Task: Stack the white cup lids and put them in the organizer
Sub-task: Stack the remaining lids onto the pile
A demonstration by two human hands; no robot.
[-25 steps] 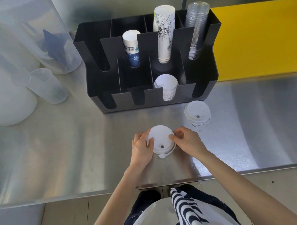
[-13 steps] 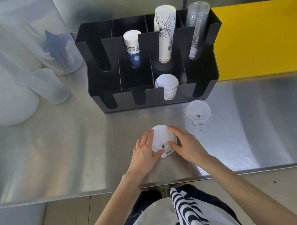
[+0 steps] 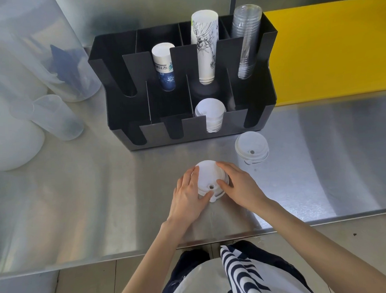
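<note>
A small stack of white cup lids [image 3: 210,177] sits on the steel counter near its front edge, sip hole toward me. My left hand [image 3: 188,195] grips its left side and my right hand [image 3: 239,186] its right side, fingers curled over the rim. Another white lid [image 3: 251,148] lies alone on the counter to the right, close to the organizer's front right corner. The black organizer [image 3: 261,112] stands behind, with a pile of white lids [image 3: 210,114] in its third front slot.
The organizer's rear slots hold a short white-and-blue paper cup stack [image 3: 164,66], a tall printed cup stack [image 3: 204,46] and clear plastic cups [image 3: 247,40]. Translucent containers [image 3: 56,117] stand at the left. A yellow board [image 3: 329,49] lies at the back right.
Both hands have slid further around the lid stack, fingers reaching over its top and far edge. The stack stays in the same spot; the lone lid has not moved.
</note>
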